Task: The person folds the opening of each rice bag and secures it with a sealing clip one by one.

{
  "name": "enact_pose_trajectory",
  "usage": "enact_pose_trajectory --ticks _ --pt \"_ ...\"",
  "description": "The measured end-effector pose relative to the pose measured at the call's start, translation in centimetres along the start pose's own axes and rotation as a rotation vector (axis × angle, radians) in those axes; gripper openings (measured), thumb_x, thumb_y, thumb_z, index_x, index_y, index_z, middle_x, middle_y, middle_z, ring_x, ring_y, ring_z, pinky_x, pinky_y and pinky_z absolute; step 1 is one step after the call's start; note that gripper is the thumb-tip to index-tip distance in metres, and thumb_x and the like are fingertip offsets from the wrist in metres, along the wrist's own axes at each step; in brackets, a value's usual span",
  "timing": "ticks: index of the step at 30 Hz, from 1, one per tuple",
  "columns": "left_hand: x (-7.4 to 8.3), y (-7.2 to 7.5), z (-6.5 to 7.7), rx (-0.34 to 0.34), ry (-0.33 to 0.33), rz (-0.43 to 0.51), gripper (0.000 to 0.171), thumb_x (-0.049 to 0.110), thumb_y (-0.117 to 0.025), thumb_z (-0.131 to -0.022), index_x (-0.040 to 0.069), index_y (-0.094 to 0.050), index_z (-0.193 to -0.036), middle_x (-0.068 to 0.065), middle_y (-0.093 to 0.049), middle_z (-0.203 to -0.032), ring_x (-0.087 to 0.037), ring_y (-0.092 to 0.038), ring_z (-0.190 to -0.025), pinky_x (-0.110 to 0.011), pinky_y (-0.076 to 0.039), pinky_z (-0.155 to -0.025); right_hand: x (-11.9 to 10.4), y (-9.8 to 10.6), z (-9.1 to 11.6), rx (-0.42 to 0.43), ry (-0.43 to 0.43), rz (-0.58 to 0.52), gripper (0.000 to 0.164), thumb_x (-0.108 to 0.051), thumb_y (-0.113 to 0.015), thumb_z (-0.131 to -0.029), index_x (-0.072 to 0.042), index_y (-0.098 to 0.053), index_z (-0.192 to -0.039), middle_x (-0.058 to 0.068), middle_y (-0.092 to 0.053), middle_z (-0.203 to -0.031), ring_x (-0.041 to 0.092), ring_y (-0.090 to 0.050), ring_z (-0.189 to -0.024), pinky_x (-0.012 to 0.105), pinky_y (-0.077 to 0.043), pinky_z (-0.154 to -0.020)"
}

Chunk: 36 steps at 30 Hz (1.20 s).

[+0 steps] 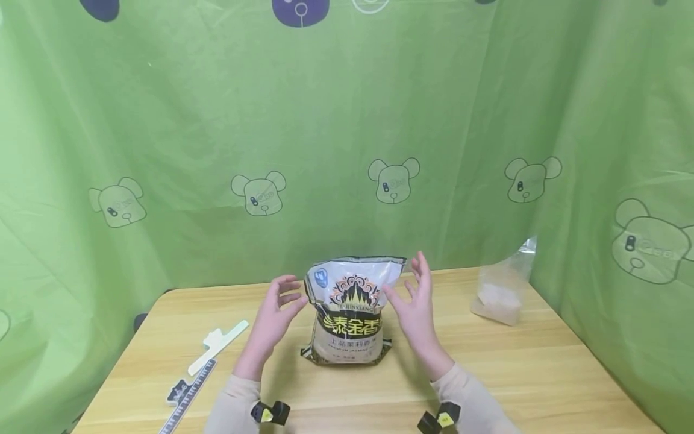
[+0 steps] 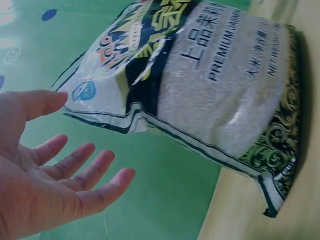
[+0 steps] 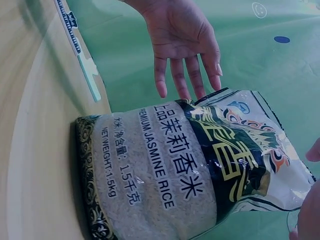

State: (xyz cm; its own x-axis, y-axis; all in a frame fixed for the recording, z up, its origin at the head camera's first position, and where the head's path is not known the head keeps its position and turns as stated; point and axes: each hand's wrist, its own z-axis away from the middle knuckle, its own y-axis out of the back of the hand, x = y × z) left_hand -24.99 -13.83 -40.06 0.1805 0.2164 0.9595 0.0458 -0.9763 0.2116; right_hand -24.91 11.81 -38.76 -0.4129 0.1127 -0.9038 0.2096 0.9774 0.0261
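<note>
A bag of jasmine rice (image 1: 349, 313) stands upright in the middle of the wooden table, its printed front towards me and its top edge flat across. To its left is my left hand (image 1: 273, 316), fingers loosely bent, with the thumb tip right at the bag's upper side edge. My right hand (image 1: 414, 307) is raised on the other side, its thumb close to the bag's upper right part and the fingers spread. In the left wrist view, the left palm (image 2: 45, 185) faces the bag with nothing in it. Only part of the right hand (image 3: 310, 210) shows in the right wrist view.
On the left of the table lie a pale bag clip (image 1: 218, 348) and a dark one with a striped bar (image 1: 188, 395). A clear plastic bag (image 1: 499, 295) with pale contents stands at the back right. A green curtain (image 1: 325, 120) hangs behind the table.
</note>
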Motion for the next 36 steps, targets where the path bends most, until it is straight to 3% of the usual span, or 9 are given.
enact_pose_trajectory --ticks 6,12,18,28,36 --pt "0.6 0.5 -0.6 0.021 0.02 0.081 0.051 0.022 -0.063 -0.082 0.014 -0.039 -0.126 -0.009 -0.049 -0.126 -0.026 -0.05 -0.114 -0.043 -0.046 -0.09 -1.7 -0.3 -0.2 0.036 0.085 0.095 0.077 -0.004 -0.063 -0.079 -0.008 -0.017 -0.141 0.008 -0.018 -0.146 0.023 -0.018 -0.134 0.045 -0.018 -0.111" --pt "1.0 0.3 -1.1 0.044 0.047 0.161 0.05 0.021 -0.064 -0.081 0.013 -0.041 -0.125 -0.005 -0.051 -0.123 -0.024 -0.051 -0.114 -0.044 -0.045 -0.092 -1.1 -0.6 -1.5 0.057 0.219 0.18 0.071 -0.006 -0.067 -0.077 -0.011 -0.029 -0.137 0.005 -0.023 -0.144 0.022 -0.017 -0.135 0.05 -0.013 -0.112" --pt "0.5 -0.3 -1.4 0.041 0.056 0.163 0.049 0.018 -0.064 -0.081 0.01 -0.042 -0.125 -0.011 -0.051 -0.125 -0.025 -0.052 -0.113 -0.04 -0.047 -0.09 -0.7 -1.3 -3.0 0.019 0.388 0.269 0.065 -0.01 -0.07 -0.074 -0.011 -0.038 -0.131 0.003 -0.034 -0.139 0.023 -0.015 -0.136 0.056 -0.008 -0.11" --pt "-0.4 -1.0 -1.7 0.043 0.072 0.179 0.045 0.021 -0.065 -0.08 0.011 -0.048 -0.12 -0.007 -0.055 -0.118 -0.023 -0.054 -0.109 -0.039 -0.048 -0.088 -2.5 -3.0 -4.2 -0.17 0.413 0.377 0.057 -0.021 -0.067 -0.078 -0.01 -0.043 -0.128 0.005 -0.038 -0.137 0.026 -0.015 -0.136 0.059 -0.009 -0.108" --pt "-0.6 -1.2 -1.9 0.038 0.071 0.189 0.039 0.021 -0.064 -0.081 0.012 -0.051 -0.116 -0.008 -0.055 -0.119 -0.024 -0.054 -0.11 -0.045 -0.046 -0.091 -2.8 -4.5 -4.9 -0.253 0.439 0.454 0.053 -0.025 -0.067 -0.077 -0.012 -0.047 -0.125 0.005 -0.042 -0.135 0.027 -0.018 -0.135 0.058 -0.012 -0.108"
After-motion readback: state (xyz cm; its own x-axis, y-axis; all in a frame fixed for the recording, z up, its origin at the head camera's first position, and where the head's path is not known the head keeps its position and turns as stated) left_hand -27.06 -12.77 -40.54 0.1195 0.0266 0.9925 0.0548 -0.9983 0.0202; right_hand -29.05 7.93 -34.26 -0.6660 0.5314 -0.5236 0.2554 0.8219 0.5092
